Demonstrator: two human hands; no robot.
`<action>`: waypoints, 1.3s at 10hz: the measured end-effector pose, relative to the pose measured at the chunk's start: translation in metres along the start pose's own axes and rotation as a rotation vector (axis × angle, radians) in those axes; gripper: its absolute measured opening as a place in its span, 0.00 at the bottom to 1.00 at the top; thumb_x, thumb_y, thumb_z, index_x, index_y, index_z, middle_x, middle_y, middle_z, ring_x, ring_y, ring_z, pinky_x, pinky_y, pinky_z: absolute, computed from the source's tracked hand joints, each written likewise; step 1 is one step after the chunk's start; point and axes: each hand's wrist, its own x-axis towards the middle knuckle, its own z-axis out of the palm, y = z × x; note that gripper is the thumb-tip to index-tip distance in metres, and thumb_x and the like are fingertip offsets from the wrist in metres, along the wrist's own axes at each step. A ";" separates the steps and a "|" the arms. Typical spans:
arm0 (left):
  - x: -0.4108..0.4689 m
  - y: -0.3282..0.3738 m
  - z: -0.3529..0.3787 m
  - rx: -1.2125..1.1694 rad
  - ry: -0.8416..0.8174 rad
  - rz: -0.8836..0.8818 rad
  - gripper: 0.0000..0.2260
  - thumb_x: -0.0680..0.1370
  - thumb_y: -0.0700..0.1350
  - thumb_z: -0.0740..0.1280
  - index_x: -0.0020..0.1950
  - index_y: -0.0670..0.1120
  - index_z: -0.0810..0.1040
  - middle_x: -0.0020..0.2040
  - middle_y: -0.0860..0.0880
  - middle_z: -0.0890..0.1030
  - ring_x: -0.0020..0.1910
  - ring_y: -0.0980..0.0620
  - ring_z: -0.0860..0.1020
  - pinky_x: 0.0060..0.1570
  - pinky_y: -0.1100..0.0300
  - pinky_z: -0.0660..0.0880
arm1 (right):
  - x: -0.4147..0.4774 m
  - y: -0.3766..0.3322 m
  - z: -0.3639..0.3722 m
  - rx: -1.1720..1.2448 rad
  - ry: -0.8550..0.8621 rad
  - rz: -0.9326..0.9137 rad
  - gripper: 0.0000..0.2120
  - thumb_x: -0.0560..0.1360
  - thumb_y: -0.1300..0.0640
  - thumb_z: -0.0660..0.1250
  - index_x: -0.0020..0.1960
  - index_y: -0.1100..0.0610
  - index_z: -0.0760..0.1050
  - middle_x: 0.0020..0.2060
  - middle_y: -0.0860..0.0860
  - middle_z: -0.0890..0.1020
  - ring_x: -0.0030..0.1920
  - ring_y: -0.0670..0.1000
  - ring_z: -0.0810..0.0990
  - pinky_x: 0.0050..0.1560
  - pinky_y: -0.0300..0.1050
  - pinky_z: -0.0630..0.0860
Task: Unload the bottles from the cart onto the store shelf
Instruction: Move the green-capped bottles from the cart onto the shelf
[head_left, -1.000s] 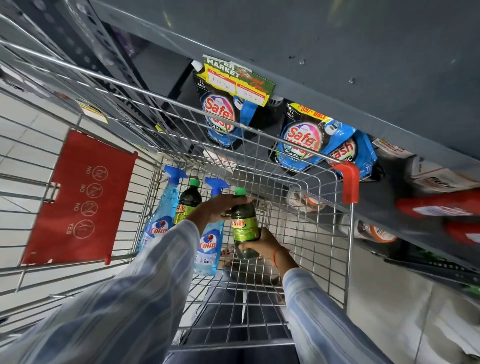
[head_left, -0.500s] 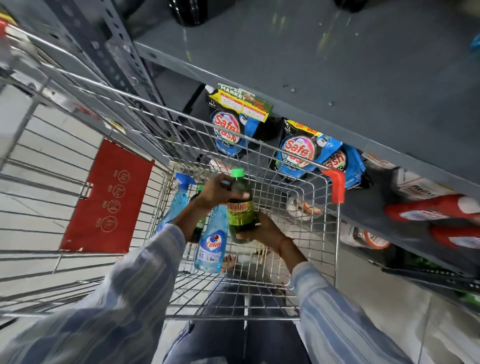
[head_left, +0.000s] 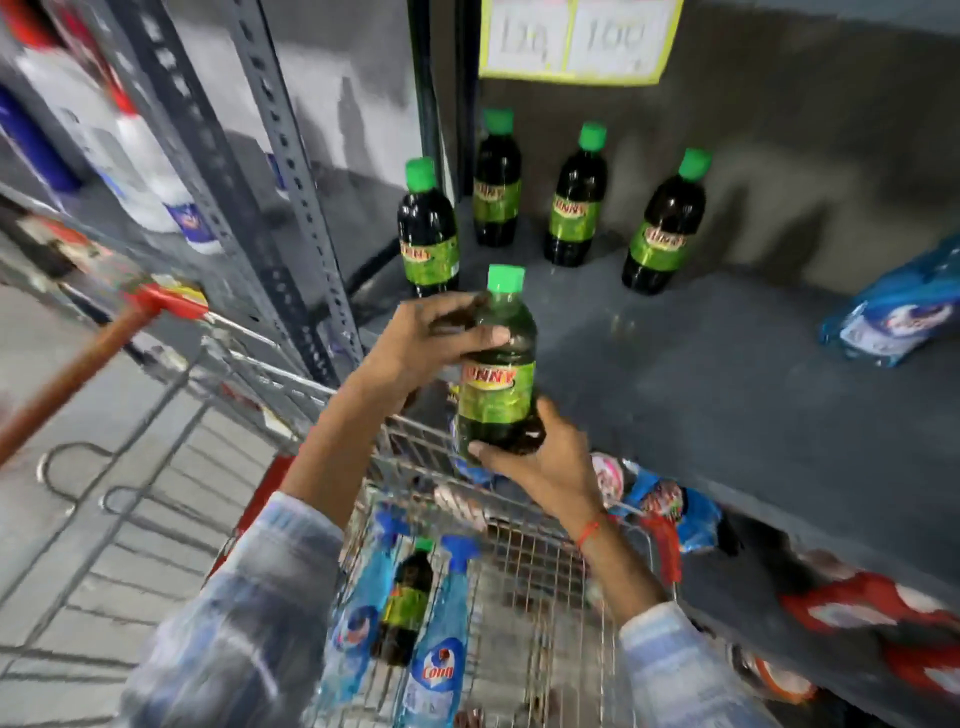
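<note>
A dark bottle (head_left: 497, 364) with a green cap and green label is held upright in both hands above the cart's far rim, at the front edge of the grey shelf (head_left: 701, 374). My left hand (head_left: 431, 338) wraps its upper part; my right hand (head_left: 540, 457) cups its base. Several matching bottles (head_left: 579, 200) stand at the back left of the shelf. Down in the wire cart (head_left: 524, 587) stay one more dark bottle (head_left: 405, 605) and two blue spray bottles (head_left: 434, 660).
A blue pouch (head_left: 893, 312) lies on the shelf at the right. A perforated steel upright (head_left: 296, 197) rises left of the shelf. Pouches and red bottles fill the lower shelf (head_left: 878, 618). A price sign (head_left: 571, 39) hangs on the back wall.
Both hands lifted the green-capped bottle out of the cart up to shelf height. The view swung upward from the cart to the upper shelf.
</note>
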 end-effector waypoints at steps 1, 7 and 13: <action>0.041 0.032 0.002 -0.037 -0.003 0.079 0.18 0.71 0.34 0.69 0.61 0.38 0.75 0.52 0.43 0.80 0.47 0.55 0.79 0.48 0.66 0.78 | 0.043 -0.028 -0.012 -0.070 0.202 -0.066 0.32 0.58 0.44 0.77 0.58 0.53 0.73 0.52 0.56 0.84 0.51 0.56 0.82 0.49 0.50 0.79; 0.099 0.007 0.017 0.002 0.077 0.163 0.31 0.68 0.33 0.72 0.69 0.37 0.64 0.65 0.44 0.72 0.62 0.53 0.71 0.54 0.74 0.72 | 0.136 -0.015 -0.011 0.071 0.221 -0.035 0.35 0.65 0.58 0.75 0.67 0.60 0.63 0.62 0.59 0.76 0.62 0.58 0.75 0.54 0.36 0.69; -0.056 -0.360 -0.024 0.666 -0.122 -0.831 0.23 0.72 0.44 0.70 0.63 0.34 0.71 0.61 0.36 0.76 0.61 0.42 0.74 0.58 0.55 0.68 | -0.074 0.176 0.219 -0.080 -0.486 0.535 0.14 0.72 0.53 0.68 0.57 0.54 0.73 0.54 0.56 0.79 0.56 0.55 0.78 0.49 0.40 0.71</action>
